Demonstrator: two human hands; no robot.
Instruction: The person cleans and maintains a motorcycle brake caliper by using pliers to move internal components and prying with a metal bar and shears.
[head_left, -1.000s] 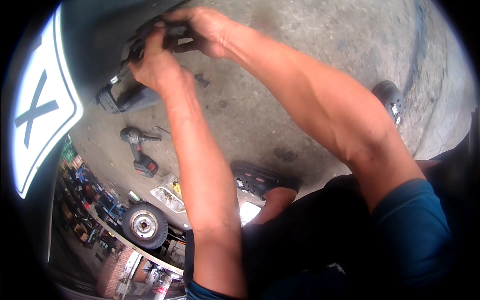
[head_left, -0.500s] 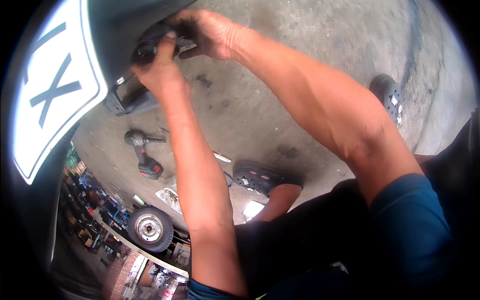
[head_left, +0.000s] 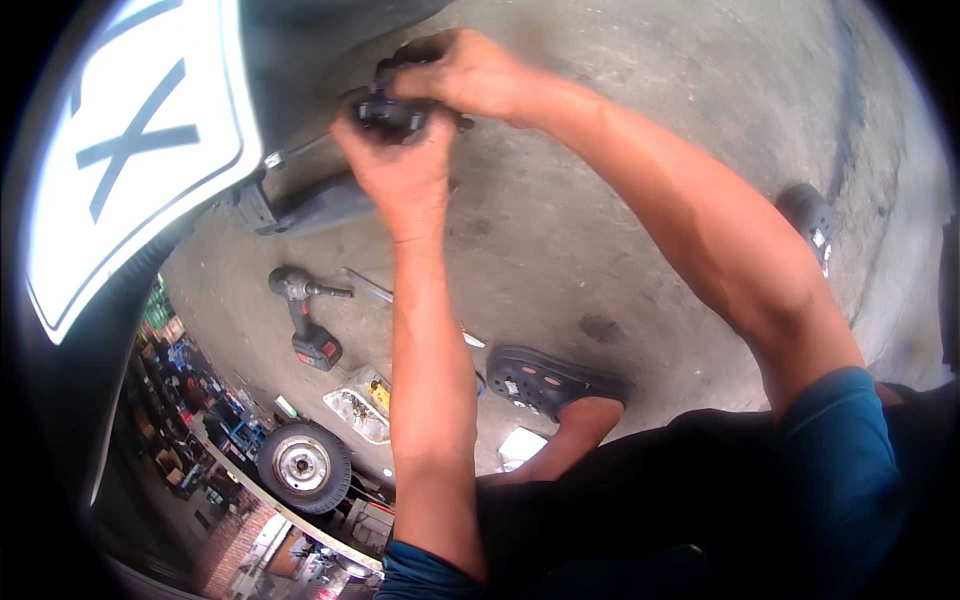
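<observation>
The left hand (head_left: 400, 175) cups a small, black, lumpy part (head_left: 390, 112) from below, and the right hand (head_left: 475, 78) pinches it from above. Both hands are closed on it, but blur hides just where each fingertip sits. The part is up off the floor, at 11 o'clock in the view. If it is greasy, or one hand lets go too soon, it could slip and drop. A finger could get nipped too, because the hands are so close together.

At 10 o'clock, a long, dark grey, smooth piece (head_left: 325, 205) lies near, so a falling part might hit and scratch it. Farther out at 10 o'clock is a big white plate with dark marks (head_left: 150, 145); a careless swing left could bump it. At 9 o'clock, a black and red power wrench (head_left: 302, 318) lies on the grey, stained concrete floor (head_left: 660, 150), where a foot could catch it.
</observation>
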